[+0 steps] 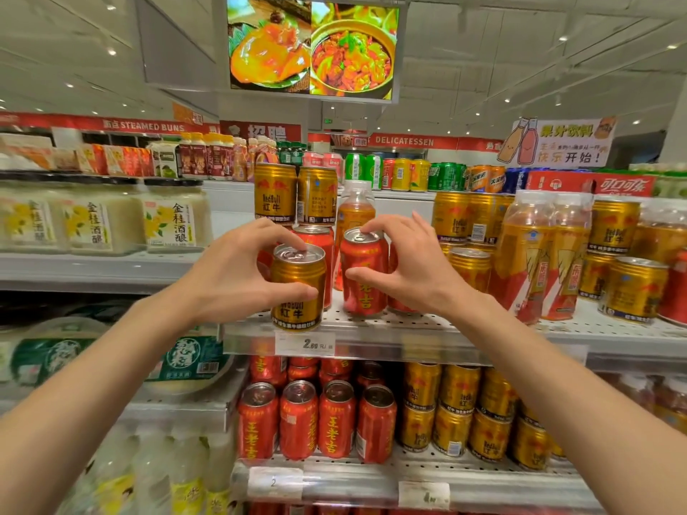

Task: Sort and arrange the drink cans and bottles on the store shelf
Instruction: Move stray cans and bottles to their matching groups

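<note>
My left hand grips a gold Red Bull can at the front edge of the middle shelf, thumb across its side and fingers over its top. My right hand holds a red herbal tea can just to the right, fingertips on its lid. Behind them stand another red can, an orange drink bottle and two gold cans stacked above. More gold cans and orange bottles fill the shelf's right side.
The lower shelf holds a row of red cans and stacked gold cans. White jars and green-labelled tubs fill the unit to the left. A price tag hangs on the shelf edge. A screen hangs overhead.
</note>
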The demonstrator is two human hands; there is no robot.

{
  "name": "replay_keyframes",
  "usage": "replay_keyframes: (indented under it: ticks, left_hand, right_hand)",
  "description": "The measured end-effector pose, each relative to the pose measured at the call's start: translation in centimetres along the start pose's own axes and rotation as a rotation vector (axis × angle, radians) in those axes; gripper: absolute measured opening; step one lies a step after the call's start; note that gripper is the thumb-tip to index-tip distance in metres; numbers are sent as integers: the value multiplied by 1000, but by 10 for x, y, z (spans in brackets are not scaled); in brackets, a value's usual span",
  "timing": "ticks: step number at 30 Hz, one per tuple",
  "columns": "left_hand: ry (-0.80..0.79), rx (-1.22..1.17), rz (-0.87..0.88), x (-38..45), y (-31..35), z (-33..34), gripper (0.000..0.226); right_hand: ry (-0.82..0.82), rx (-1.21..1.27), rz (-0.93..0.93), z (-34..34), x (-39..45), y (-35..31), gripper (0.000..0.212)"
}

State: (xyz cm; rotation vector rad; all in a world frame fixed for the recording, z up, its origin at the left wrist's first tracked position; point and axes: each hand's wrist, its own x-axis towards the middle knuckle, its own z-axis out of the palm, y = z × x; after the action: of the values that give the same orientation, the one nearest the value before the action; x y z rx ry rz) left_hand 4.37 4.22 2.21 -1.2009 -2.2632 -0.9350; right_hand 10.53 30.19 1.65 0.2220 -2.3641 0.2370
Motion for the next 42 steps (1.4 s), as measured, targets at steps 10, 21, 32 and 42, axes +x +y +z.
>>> replay_keyframes:
  ticks: [10,21,32,42]
  left_hand:
    - [-29,-69,-26,2,-5,8,58]
    - [-38,-111,-95,-2,-10,4,51]
    - [-34,-311,-121,-7,-3,18,31]
    - [-124,-414,-13,-9,21,55,34]
  right_hand:
    - [-101,-19,224,-19,-27,18,84]
    - [-25,46,280,1,-19,13,73]
    - [98,255,108,-26,-47,-3,45]
    - [-233,488,192,2,-80,-32,87]
